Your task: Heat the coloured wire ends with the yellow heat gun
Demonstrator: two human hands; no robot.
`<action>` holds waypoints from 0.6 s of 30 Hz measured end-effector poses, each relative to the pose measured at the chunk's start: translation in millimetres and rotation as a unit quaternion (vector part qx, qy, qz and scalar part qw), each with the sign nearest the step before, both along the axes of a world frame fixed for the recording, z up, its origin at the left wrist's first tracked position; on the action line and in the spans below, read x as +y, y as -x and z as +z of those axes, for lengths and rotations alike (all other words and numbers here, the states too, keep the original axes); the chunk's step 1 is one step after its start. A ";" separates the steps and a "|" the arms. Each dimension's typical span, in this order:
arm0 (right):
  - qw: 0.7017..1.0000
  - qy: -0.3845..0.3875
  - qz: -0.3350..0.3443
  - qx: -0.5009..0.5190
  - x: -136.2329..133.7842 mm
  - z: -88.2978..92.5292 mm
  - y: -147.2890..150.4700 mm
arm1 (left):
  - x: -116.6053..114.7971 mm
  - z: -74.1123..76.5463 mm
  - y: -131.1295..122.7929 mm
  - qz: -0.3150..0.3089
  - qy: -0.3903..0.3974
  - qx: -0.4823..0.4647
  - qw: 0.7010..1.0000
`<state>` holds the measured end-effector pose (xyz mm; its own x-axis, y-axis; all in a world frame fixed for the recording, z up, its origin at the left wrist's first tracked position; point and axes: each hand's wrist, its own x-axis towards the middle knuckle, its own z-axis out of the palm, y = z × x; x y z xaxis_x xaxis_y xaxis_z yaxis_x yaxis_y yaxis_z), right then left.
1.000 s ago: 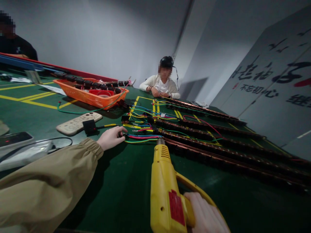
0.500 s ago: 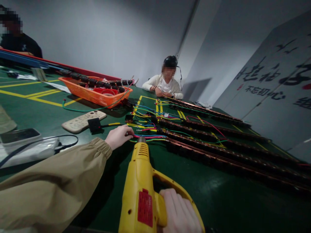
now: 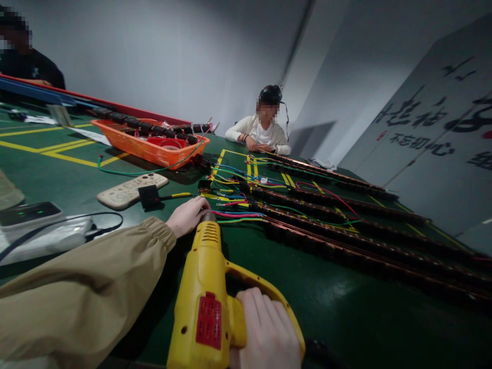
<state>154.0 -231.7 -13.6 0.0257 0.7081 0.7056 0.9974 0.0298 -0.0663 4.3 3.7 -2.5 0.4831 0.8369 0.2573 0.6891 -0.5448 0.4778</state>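
Note:
My right hand is wrapped round the handle of a yellow heat gun with a red label. Its metal nozzle points away from me, close to the fingers of my left hand. Those fingers are pinched at the left ends of several coloured wires, pink, blue and green among them. The fingertips and the wire ends between them are partly hidden by the nozzle. From the wires a long dark strip with copper-coloured edges runs off to the right.
More dark strips with wires lie beyond. An orange basket holds dark parts. On the left are a beige remote control, a small black box and a white power strip. A co-worker sits across the green table.
The heat gun in my right hand has moved left, bringing its nozzle from over the wires to beside my left fingers. My left hand has barely moved.

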 end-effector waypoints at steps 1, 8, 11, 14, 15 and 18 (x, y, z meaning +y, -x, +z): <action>1.000 0.007 0.007 -0.008 0.0 2.1 -1.2 | 1.1 -2.4 -0.1 0.000 -0.003 -0.025 1.000; 0.995 0.090 0.002 0.030 3.8 16.9 -10.7 | 3.3 -6.3 0.6 -0.039 -0.014 -0.132 0.990; 0.991 0.121 0.008 0.048 5.2 17.5 -17.4 | 1.5 -4.9 0.3 -0.048 0.004 -0.138 0.989; 0.988 0.140 0.006 0.063 3.1 16.9 -27.1 | 0.2 -4.5 -0.2 -0.053 0.023 -0.143 0.988; 0.987 0.145 0.000 0.069 1.5 17.0 -31.2 | -0.2 -4.4 -0.2 -0.054 0.025 -0.145 0.988; 0.983 0.159 -0.018 0.093 -5.3 18.7 -45.1 | -1.1 -3.4 0.4 -0.070 0.012 -0.131 0.989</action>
